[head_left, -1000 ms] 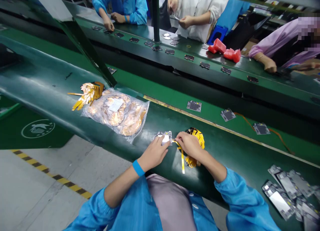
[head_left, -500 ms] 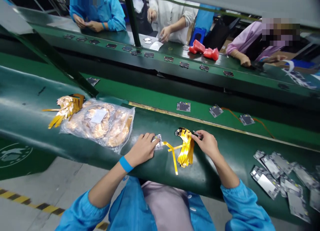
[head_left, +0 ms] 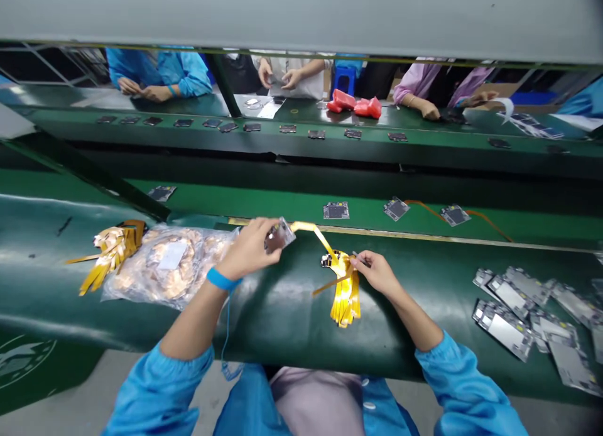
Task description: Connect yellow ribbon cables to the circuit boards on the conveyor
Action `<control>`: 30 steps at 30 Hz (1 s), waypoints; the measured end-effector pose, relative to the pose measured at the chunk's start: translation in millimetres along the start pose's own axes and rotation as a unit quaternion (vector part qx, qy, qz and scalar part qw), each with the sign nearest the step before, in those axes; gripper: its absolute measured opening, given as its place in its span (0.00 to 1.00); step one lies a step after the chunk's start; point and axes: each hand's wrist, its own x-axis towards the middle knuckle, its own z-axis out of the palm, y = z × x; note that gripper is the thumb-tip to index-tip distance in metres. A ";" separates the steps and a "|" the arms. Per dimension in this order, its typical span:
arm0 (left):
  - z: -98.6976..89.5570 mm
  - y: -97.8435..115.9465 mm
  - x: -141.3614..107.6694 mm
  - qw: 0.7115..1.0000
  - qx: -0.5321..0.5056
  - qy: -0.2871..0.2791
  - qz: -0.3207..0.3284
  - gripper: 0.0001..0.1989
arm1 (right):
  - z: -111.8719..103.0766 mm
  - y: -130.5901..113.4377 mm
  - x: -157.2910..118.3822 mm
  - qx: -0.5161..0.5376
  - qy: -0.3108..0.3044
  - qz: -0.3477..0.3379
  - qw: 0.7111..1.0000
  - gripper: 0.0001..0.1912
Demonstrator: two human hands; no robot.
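My left hand [head_left: 249, 250] is closed on the edge of a small circuit board [head_left: 280, 235], lifted and tilted above the green mat. From the board a yellow flex cable [head_left: 306, 226] stretches right, its far end over a fanned bundle of yellow flex cables [head_left: 346, 301] with dark connector ends. At the top of that bundle, my right hand [head_left: 377, 271] pinches an orange flex cable [head_left: 325, 288] that sticks out to the left. A thin grey piece [head_left: 360, 259] also shows at the right fingertips; its kind is unclear.
A clear plastic bag [head_left: 160, 266] of coppery cables and a second cable bundle [head_left: 110, 247] lie left. Several circuit boards are piled [head_left: 506, 335] at right. Beyond a ledge, boards [head_left: 336, 210] lie on a green belt [head_left: 264, 203]. A slanted post [head_left: 89, 172] stands left; co-workers sit opposite.
My left hand has raised the circuit board off the mat, up and left, and its flex cable has risen with it. My right hand stays by the bundle. The view has tilted lower.
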 end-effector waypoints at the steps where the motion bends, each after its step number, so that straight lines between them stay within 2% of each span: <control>1: -2.9 -7.1 17.8 0.999 0.024 0.015 -0.041 0.33 | -1.2 1.5 -0.7 0.025 0.003 -0.002 1.000 0.25; 3: -5.8 -17.6 50.9 0.986 0.080 0.048 -0.138 0.36 | -3.2 2.8 -2.8 0.055 0.015 -0.003 0.998 0.27; 5: -2.0 -19.5 78.0 0.978 0.097 0.067 -0.172 0.33 | -3.7 3.0 -5.6 0.072 0.026 -0.005 0.997 0.28; 7: 10.3 -10.7 98.9 0.984 0.082 0.059 -0.150 0.27 | -2.3 3.2 -8.4 0.088 0.029 -0.007 0.996 0.29; 10: 40.7 18.9 122.9 0.996 0.041 -0.002 -0.075 0.21 | 0.7 4.9 -11.5 0.108 0.026 -0.009 0.994 0.30; 14: 82.1 66.2 151.4 0.991 0.046 -0.123 0.010 0.23 | 0.2 8.8 -13.3 0.114 0.055 -0.016 0.992 0.30; 17: 101.0 90.0 169.2 0.984 0.056 -0.161 0.052 0.25 | -3.2 10.1 -14.1 0.117 0.086 -0.021 0.989 0.28; 22: 111.2 103.0 185.1 0.974 0.083 -0.198 0.074 0.25 | -7.0 7.4 -15.8 0.131 0.098 -0.018 0.986 0.26; 30: 115.5 105.5 194.3 0.971 0.100 -0.204 0.080 0.33 | -5.7 12.5 -13.9 0.181 0.100 -0.012 0.978 0.28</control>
